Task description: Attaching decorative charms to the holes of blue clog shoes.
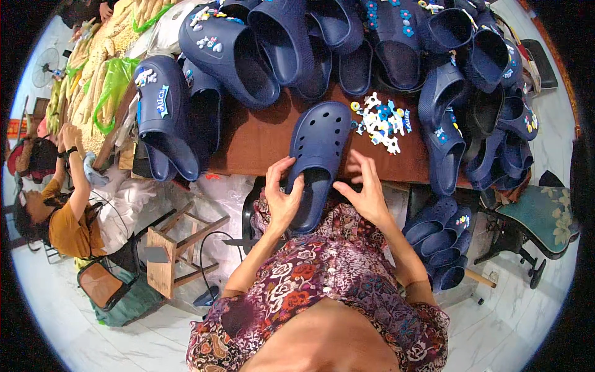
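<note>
A plain navy clog with round holes in its upper lies at the table's near edge, toe pointing away, heel over my lap. My left hand grips its left side by the opening, thumb on the inside. On the clog's other side, my right hand has its fingers apart and curved, with nothing seen in them; the thumb is near the clog's rim. Beyond the right hand sits a small pile of white, blue and yellow shoe charms on the brown tabletop.
Many navy clogs with charms crowd the table's back and both sides. More clogs are stacked below at right, beside an office chair. A wooden stool stands at left, near a person in an orange shirt.
</note>
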Available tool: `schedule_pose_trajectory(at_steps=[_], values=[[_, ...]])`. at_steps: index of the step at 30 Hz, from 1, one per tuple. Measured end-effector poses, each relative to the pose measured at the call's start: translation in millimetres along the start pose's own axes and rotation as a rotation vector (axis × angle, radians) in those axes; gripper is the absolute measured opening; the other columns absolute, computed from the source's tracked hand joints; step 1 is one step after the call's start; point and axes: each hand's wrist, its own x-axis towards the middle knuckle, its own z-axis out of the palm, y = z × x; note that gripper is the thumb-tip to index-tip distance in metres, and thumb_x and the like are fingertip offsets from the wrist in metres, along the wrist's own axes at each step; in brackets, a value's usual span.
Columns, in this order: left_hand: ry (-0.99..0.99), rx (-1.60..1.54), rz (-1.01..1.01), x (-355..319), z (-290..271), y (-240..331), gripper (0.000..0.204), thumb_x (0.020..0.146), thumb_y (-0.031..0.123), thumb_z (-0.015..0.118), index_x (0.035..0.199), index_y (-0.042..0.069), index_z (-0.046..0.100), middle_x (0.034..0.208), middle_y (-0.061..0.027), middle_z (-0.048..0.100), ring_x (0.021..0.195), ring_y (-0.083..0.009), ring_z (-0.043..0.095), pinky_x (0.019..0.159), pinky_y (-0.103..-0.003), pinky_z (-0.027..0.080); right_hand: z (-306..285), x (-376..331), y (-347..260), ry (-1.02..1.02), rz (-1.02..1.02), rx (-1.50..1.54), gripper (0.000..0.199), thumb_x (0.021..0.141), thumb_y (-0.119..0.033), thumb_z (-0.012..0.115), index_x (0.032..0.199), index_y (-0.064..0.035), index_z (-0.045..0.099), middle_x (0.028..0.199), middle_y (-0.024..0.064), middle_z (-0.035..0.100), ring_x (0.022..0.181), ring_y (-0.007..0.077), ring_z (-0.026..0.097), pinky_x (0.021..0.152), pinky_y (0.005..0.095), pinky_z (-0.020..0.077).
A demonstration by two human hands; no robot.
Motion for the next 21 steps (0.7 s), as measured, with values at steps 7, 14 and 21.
schedule_pose_trajectory(at_steps=[7,14,21], values=[[0.069,0.242,0.284,-3.0,-3.0,27.4,0.034,0.077,-0.001,0.070,0.110,0.003,0.063,0.114,-0.0145,0.061,0.103,-0.0254,0.060,0.089,-0.034,0.047,28.3,0.3,20.6,-0.019,0.147,0.259,0.054,0.091,-0.014,0.065,0.139,-0.0022,0.042,0.118,0.0150,0.054,0.090,0.0183,0.061,0.076,0.0310,0.0516],[-0.304,0.048,0.234,-19.1,18.0,35.6,0.027,0.078,-0.004,0.067,0.105,0.002,0.064,0.103,-0.0151,0.065,0.090,-0.0264,0.064,0.081,-0.033,0.051,22.0,15.9,39.1,0.022,0.171,0.358,0.038,0.095,-0.014,0.059,0.131,-0.0046,0.051,0.118,0.0135,0.057,0.088,0.0166,0.062,0.072,0.0306,0.0520],[-0.302,0.001,-0.116,-15.3,24.5,23.7,0.029,0.087,0.005,0.064,0.114,-0.003,0.054,0.103,-0.0160,0.063,0.095,-0.0243,0.064,0.087,-0.033,0.049,-43.3,41.1,62.9,0.333,0.073,-0.403,0.028,0.088,-0.012,0.063,0.115,-0.0030,0.059,0.104,0.0156,0.058,0.088,0.0304,0.061,0.076,0.0391,0.0494]])
